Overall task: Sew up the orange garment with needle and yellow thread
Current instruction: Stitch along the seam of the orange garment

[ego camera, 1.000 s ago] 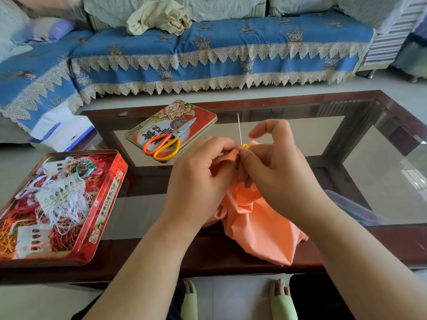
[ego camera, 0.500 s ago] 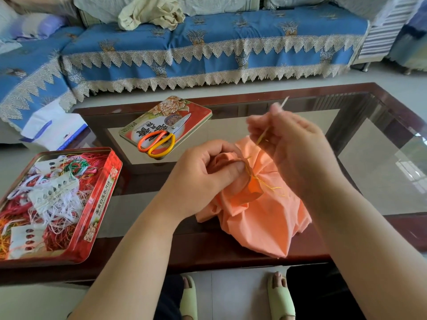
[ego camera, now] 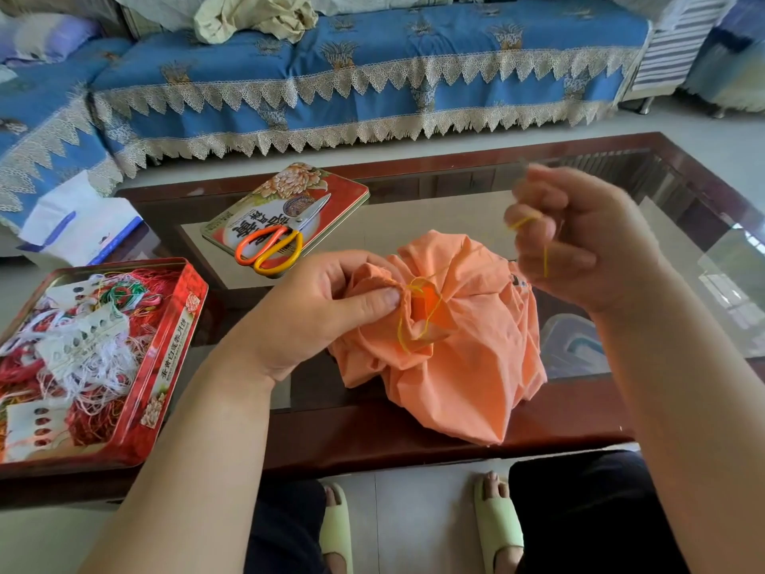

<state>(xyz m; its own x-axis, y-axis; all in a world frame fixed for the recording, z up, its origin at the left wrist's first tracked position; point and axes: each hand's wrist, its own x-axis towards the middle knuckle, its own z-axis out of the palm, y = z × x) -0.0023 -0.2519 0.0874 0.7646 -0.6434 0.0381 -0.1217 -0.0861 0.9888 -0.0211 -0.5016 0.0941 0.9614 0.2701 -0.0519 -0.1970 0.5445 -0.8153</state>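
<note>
The orange garment [ego camera: 451, 354] lies bunched on the near edge of the glass table [ego camera: 455, 167]. My left hand [ego camera: 327, 308] pinches a fold of it between thumb and fingers. Yellow thread [ego camera: 418, 316] loops out of the cloth beside my left thumb and runs up to my right hand [ego camera: 579, 242], which is raised to the right of the garment. The right fingers are curled and pinch the thread. The hand is blurred and I cannot make out the needle in it.
An open red tin [ego camera: 182, 325] full of tangled threads sits at the table's left end. Its lid [ego camera: 343, 188] lies behind the garment with orange-handled scissors [ego camera: 273, 246] on it. A blue-covered sofa [ego camera: 372, 60] stands beyond the table.
My right hand has pulled the needle out of the cloth and moved up and to the right, drawing the yellow thread after it. The left hand keeps its pinch on the garment.
</note>
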